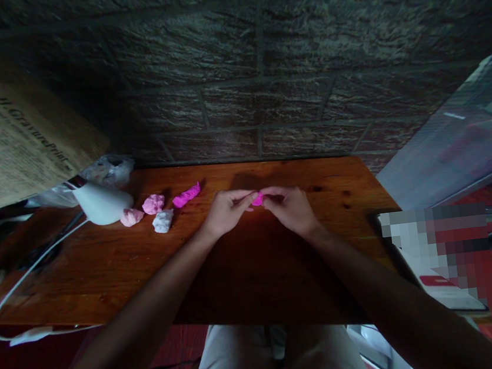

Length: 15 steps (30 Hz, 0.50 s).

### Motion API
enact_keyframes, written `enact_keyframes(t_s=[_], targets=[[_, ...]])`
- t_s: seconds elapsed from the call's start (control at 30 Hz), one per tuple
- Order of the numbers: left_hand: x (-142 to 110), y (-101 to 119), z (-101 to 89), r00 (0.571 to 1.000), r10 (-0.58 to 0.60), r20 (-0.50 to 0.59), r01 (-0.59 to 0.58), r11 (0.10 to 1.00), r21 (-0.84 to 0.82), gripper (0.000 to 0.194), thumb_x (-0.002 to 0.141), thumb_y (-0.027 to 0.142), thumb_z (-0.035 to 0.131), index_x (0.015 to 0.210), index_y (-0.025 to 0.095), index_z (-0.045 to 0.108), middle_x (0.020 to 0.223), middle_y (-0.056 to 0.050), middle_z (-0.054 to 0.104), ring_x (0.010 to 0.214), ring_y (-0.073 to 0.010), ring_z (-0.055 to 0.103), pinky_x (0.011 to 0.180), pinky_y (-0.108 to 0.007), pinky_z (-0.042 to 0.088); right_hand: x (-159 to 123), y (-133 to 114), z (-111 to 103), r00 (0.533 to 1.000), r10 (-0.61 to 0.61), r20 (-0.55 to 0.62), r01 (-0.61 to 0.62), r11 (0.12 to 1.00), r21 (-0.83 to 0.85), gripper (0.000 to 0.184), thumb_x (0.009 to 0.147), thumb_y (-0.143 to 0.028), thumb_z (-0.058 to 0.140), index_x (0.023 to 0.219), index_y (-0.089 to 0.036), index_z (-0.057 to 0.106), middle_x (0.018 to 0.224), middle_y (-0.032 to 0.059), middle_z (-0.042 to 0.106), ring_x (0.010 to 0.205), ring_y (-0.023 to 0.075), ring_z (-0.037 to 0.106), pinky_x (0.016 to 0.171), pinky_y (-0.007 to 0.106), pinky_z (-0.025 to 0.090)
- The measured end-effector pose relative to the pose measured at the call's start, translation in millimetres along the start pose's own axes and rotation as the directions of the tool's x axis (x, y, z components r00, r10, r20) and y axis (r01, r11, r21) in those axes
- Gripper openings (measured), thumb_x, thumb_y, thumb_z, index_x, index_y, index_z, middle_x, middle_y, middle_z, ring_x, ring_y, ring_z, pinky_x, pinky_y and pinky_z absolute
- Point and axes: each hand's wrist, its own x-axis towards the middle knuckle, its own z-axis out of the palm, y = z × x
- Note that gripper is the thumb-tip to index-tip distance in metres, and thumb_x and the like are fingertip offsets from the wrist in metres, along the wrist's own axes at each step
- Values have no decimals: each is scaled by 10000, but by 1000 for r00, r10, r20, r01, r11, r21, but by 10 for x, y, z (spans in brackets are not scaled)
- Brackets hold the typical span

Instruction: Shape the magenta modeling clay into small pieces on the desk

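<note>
Both of my hands meet over the middle of the wooden table (105, 271). My left hand (226, 211) and my right hand (291, 208) pinch a small bright pink lump of clay (257, 199) between their fingertips. To the left on the table lie a magenta clay roll (186, 195), a pink clay lump (153, 204), a paler pink lump (131, 217) and a white lump (163, 221).
A white lamp base (102, 203) with a white cable (25, 277) stands at the table's back left, beside a crumpled plastic bag (108, 169). A dark brick wall (258, 58) backs the table. A newspaper sheet (6, 146) hangs at left.
</note>
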Motion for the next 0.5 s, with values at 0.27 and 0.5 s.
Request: enact_keyframes(t_s=[0.27, 0.5], targets=[[-9, 0, 11, 990, 111, -89, -93, 977, 193, 197, 897, 315, 685, 896, 159, 805, 885, -70, 827, 784, -191, 773, 759, -294, 626, -24, -71, -3, 997, -69, 46, 74, 990, -116, 204, 852, -169, 666, 912, -278, 828, 873, -12, 833, 789, 206, 788, 790, 337, 627], [-33, 43, -2, 984, 167, -62, -136, 927, 349, 170, 930, 254, 645, 922, 183, 799, 934, -56, 832, 835, -202, 785, 800, -301, 606, -2, -60, -37, 998, -52, 43, 58, 988, -141, 181, 859, -175, 682, 911, -269, 828, 881, -3, 832, 806, 214, 790, 786, 334, 623]])
